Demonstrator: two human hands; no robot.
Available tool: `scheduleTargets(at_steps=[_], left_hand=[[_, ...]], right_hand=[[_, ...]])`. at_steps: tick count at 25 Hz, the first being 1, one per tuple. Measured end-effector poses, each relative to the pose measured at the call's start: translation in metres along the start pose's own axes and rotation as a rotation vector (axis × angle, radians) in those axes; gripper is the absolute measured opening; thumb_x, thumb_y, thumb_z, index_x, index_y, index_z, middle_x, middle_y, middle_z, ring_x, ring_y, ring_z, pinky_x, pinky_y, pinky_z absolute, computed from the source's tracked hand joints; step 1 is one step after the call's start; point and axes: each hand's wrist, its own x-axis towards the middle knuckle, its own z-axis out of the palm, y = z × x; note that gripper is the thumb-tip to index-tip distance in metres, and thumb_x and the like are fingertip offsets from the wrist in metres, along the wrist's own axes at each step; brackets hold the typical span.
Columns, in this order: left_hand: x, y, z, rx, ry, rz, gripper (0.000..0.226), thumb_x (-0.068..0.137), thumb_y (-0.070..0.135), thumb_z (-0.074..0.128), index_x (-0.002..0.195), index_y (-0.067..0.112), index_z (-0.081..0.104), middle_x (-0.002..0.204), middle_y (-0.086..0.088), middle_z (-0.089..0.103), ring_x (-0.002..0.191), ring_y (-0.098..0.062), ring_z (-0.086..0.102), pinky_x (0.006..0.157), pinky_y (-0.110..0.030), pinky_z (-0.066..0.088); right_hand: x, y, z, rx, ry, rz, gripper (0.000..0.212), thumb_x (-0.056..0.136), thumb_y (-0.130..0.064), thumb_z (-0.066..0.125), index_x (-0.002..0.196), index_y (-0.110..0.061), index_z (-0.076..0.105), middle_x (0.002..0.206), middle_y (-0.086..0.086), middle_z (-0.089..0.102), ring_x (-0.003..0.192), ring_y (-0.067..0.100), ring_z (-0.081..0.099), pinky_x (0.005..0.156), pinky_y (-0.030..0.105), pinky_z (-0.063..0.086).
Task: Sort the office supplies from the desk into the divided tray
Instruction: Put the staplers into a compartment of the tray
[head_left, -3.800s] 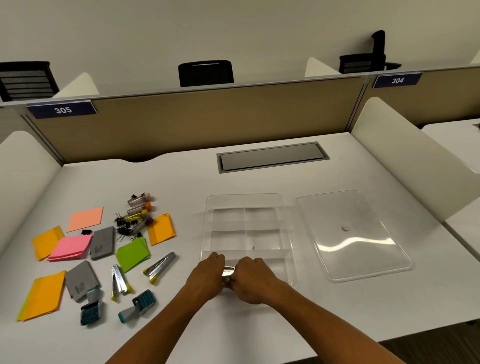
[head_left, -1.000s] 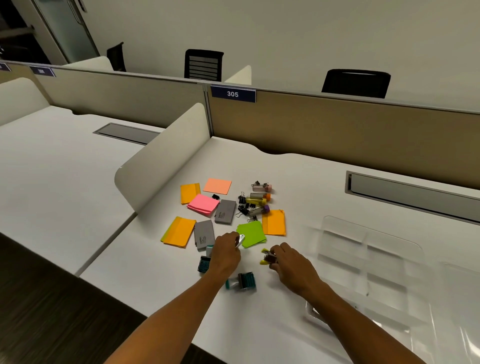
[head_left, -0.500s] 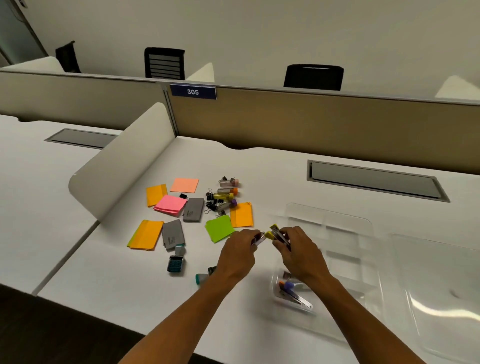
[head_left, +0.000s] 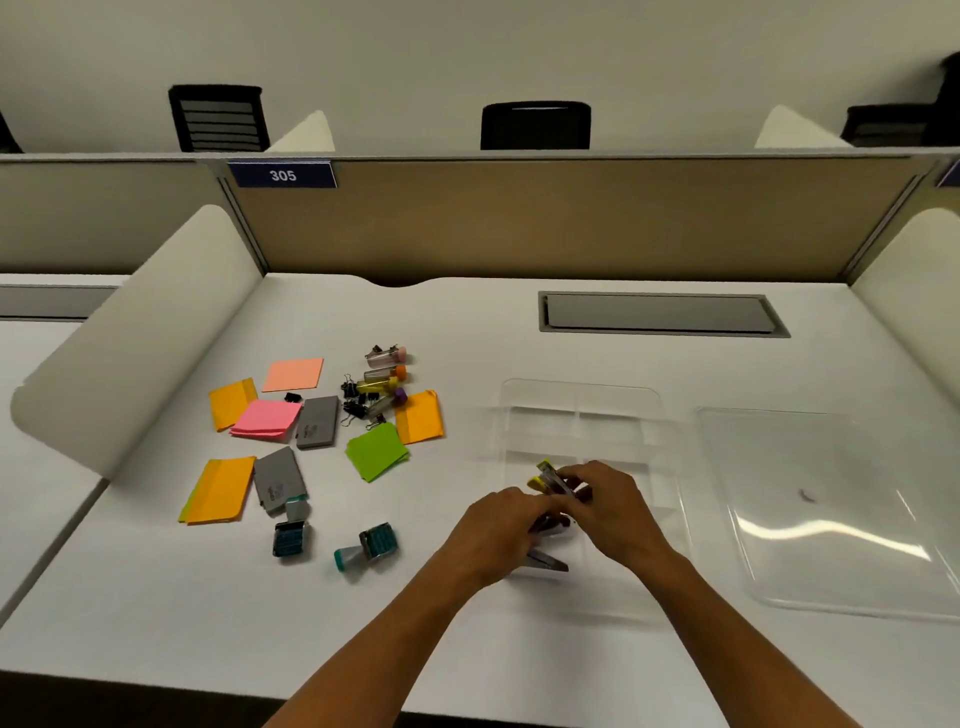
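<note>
Holding small silver staplers with yellow ends (head_left: 549, 479), the right hand (head_left: 613, 512) curls its fingers round them over the near part of the clear plastic divided tray (head_left: 579, 410). The left hand (head_left: 501, 535) is right beside it, fingers curled down onto dark things under it, but I cannot tell just what it has hold of. One more silver stapler (head_left: 545, 561) lies in the near part of the tray, at 6 o'clock from the hands.

At 3 o'clock from the tray lies the clear plastic lid (head_left: 831, 509), flat on the white desk (head_left: 467, 322).

At 9 o'clock from the hands are two teal stamps (head_left: 370, 544), apart from each other. Farther out, toward 10 o'clock, lie the green sticky notes (head_left: 376, 451), two grey flat boxes (head_left: 318, 422), pink sticky notes (head_left: 266, 419) and orange sticky notes (head_left: 218, 489). At 11 o'clock sits a little heap of black binder clips (head_left: 354, 402) with small clear tubes with coloured caps (head_left: 385, 371).

At the far edge of the desk is a tan wall (head_left: 545, 218) with a blue sign saying 305 (head_left: 283, 175).
</note>
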Motion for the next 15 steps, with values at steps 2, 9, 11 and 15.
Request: scheduleTargets(at_steps=[2,9,11,15], left_hand=[[0.003,0.003,0.007,0.039,-0.007,0.031,0.046,0.091,0.016,0.062,0.131,0.035,0.048,0.116,-0.004,0.064,0.099,-0.023,0.06,0.081,-0.031,0.05],[0.005,-0.003,0.032,0.004,-0.066,0.085,0.029,0.094,0.015,0.058,0.122,0.021,0.056,0.122,-0.001,0.062,0.108,-0.021,0.059,0.087,-0.027,0.046],[0.003,-0.004,0.037,-0.018,-0.061,0.096,0.028,0.095,0.018,0.055,0.123,0.022,0.054,0.125,0.001,0.061,0.11,-0.02,0.059,0.088,-0.026,0.046],[-0.003,-0.012,0.037,-0.06,0.108,0.146,0.024,0.098,0.03,0.048,0.118,0.024,0.06,0.116,0.004,0.066,0.099,-0.017,0.062,0.081,-0.022,0.047]], right_hand=[[-0.004,0.001,0.0,0.036,-0.021,0.039,0.027,0.084,-0.036,0.075,0.11,-0.029,0.072,0.098,-0.008,0.066,0.078,0.007,0.068,0.075,0.022,0.055],[0.006,0.0,0.0,-0.018,-0.208,0.097,0.033,0.083,-0.02,0.075,0.116,-0.023,0.07,0.112,-0.004,0.067,0.092,0.009,0.064,0.085,0.023,0.052],[0.009,-0.001,0.002,-0.064,-0.279,0.091,0.036,0.084,-0.011,0.07,0.117,-0.023,0.069,0.115,-0.002,0.065,0.097,0.012,0.063,0.086,0.023,0.052],[0.01,-0.003,0.005,-0.129,-0.298,0.077,0.036,0.088,-0.009,0.067,0.122,-0.019,0.067,0.119,-0.001,0.065,0.105,0.013,0.062,0.082,0.013,0.045]])
